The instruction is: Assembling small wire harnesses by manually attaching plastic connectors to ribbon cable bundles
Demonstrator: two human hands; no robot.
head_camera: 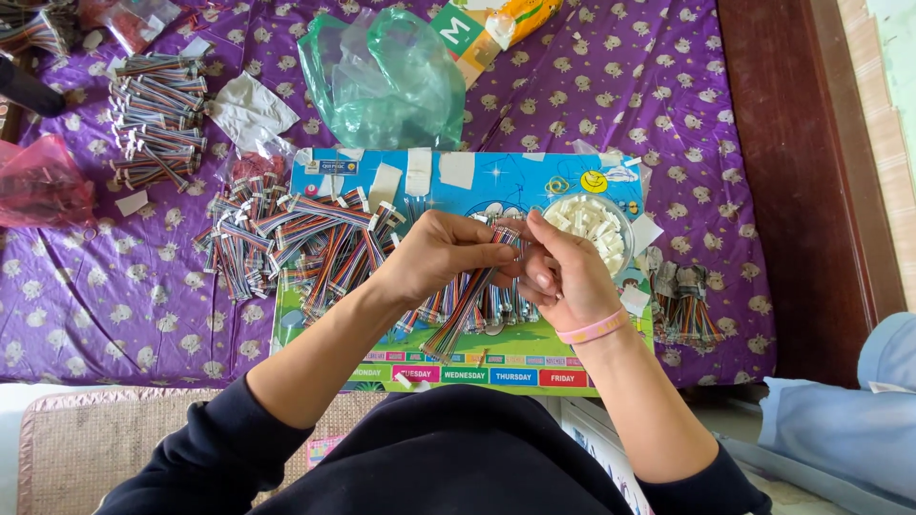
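At the far left edge of the bed (95,315), which is covered in a purple patterned cloth, lies a crumpled pink plastic bag (38,181). Just right of it, towards the far left corner, sits a stack of bundled rainbow ribbon cables (157,119), with a few white paper scraps (250,107) beside it. Further right, a loose heap of short rainbow cables (286,243) spreads from the cloth onto the left edge of a colourful picture board (496,358) lying in the middle of the bed. Behind the board, a green transparent plastic bag (382,81) stands puffed up, with a green and orange packet (491,29) at the far edge.

Over the middle of the board, the left hand (434,253) has its grip closed on a rainbow ribbon cable (472,296), pinching its upper end between thumb and fingers; the cable slants down towards the near edge of the board. The right hand (563,272), wearing a pink wristband (593,329), touches the same cable end, its fingers curled and pinching at the tip; what exactly it pinches cannot be told. Just behind the right hand, a round clear bowl (620,215) holds small white connectors (592,224). Near the board's right edge lies a smaller bunch of cables (687,305).
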